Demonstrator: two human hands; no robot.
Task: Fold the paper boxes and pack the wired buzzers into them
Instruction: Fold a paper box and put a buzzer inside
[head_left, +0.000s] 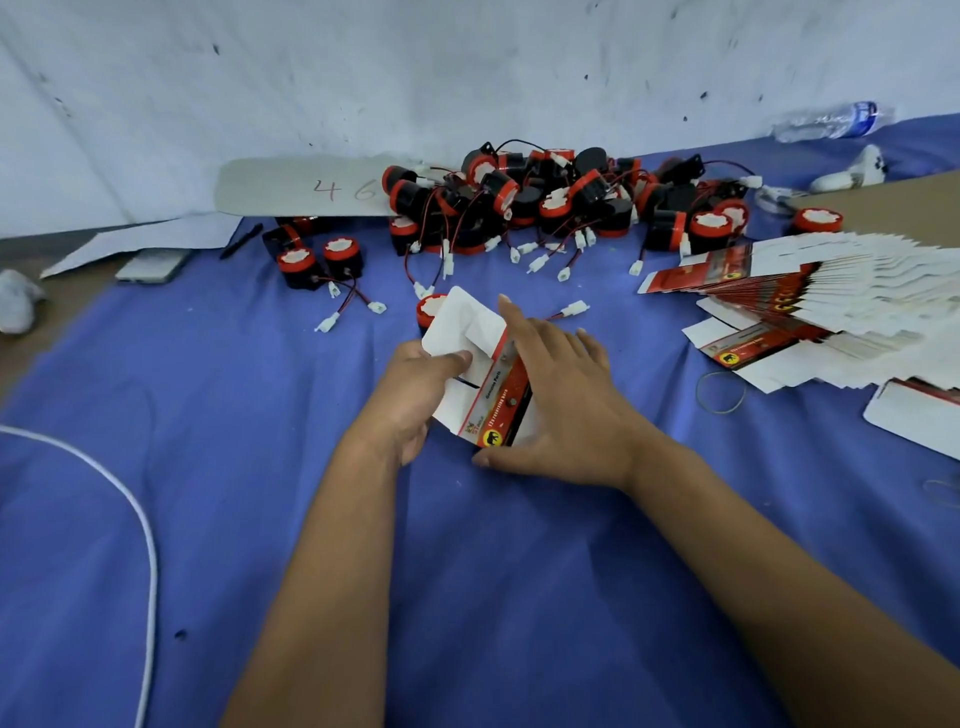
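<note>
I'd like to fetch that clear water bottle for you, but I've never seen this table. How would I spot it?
Start at the blue cloth and follow its far right edge to the white wall. The water bottle lies on its side there, beyond the buzzer pile. It is the only transparent thing, with a blue label.

One camera only, worn on my head, wide-angled. It looks forward and steeply down along my forearms, so both arms run in from the bottom edge and my left hand (415, 395) and right hand (563, 400) meet near the middle of the frame, close to the lens. Beyond them the cloth (234, 395) stretches away to the buzzers (545, 202) heaped near the wall (415, 67), which fills the top of the view. The flat boxes (810, 301) lie off to my right, bent by the lens at the edge. No second view shares any of this.
</note>
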